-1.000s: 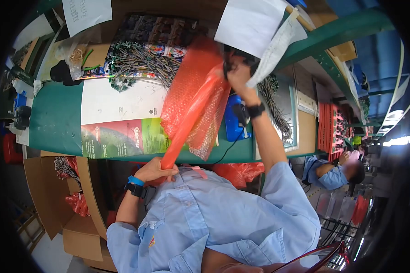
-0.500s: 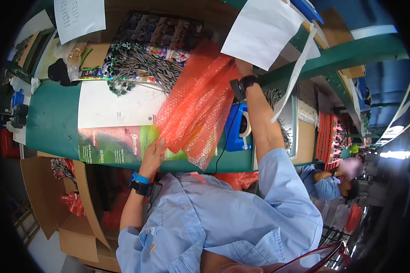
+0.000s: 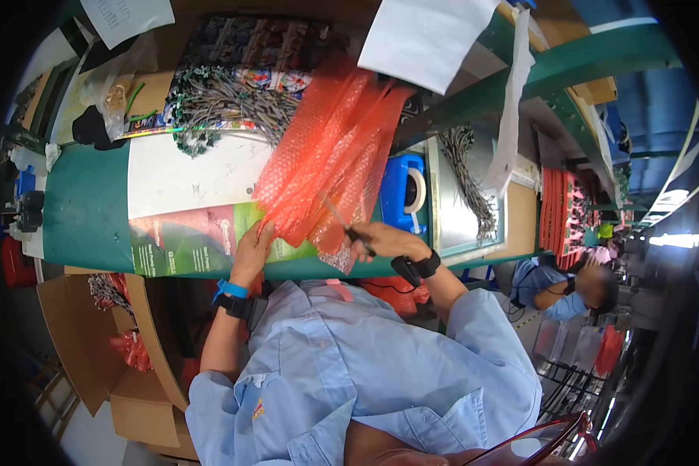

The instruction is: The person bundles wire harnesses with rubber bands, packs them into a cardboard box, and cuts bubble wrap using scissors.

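A long piece of red bubble wrap [image 3: 307,151] lies slanted over the workbench. My left hand [image 3: 250,252] is closed on its near left corner, fingers pinching the edge. Over the wrap's near right end, my right hand [image 3: 384,239] is closed around the dark handles of scissors [image 3: 336,211]. Their blades point up and left across the wrap; whether they are parted is blurred. Beneath the wrap are a white sheet [image 3: 186,175] and a green and red printed sheet [image 3: 182,241]. A bundle of thin wires [image 3: 241,105] with dark ends lies behind its left side.
A blue tape dispenser [image 3: 392,190] stands right of the wrap. Beyond it, a tray [image 3: 462,233] holds more wires. Paper [image 3: 423,39] hangs by a green beam [image 3: 567,74]. A cardboard box [image 3: 74,334] sits lower left. Another person [image 3: 551,291] is at the far right.
My right hand has come back from the wrap's far end, under the hanging paper, to its near right end, now with scissors in it. My left hand keeps its hold on the corner.
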`<state>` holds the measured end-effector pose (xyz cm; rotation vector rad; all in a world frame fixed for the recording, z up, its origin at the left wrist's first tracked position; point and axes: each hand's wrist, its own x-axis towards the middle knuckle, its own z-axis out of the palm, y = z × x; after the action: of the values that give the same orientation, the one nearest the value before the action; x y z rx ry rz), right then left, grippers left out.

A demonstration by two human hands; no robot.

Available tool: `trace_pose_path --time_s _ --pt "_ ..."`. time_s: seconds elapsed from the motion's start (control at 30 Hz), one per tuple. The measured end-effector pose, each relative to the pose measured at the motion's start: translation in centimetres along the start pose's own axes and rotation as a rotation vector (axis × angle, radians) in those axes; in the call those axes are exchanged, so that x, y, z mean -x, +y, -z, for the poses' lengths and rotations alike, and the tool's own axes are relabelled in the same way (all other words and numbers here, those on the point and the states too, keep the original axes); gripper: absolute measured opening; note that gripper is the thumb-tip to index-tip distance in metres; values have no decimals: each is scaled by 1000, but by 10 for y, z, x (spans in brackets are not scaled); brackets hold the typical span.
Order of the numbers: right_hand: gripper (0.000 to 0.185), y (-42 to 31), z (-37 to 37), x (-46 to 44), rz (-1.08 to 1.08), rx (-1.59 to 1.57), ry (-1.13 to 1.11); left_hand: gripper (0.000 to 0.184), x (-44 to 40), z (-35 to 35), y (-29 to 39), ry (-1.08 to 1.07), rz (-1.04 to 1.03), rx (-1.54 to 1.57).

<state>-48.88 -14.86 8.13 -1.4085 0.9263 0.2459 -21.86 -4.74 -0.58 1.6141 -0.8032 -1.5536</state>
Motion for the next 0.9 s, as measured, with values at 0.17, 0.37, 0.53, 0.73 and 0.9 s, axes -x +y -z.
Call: trace_pose_path --time_s 0.17,0.37,0.53,0.73,0.9 --pt "35 45 -41 -28 -30 37 -210 37 4 5 0 -25 -59 -18" --pt "28 16 -48 -53 -108 67 -192 37 18 6 15 -83 -16 12" --pt "49 12 -49 -67 87 241 -164 34 21 9 15 -97 -9 62" --pt "36 7 -56 -65 169 183 -51 33 13 15 -2 -178 -4 52" --pt "24 -9 -67 -51 -14 12 -31 31 21 25 -9 -159 -44 -37"
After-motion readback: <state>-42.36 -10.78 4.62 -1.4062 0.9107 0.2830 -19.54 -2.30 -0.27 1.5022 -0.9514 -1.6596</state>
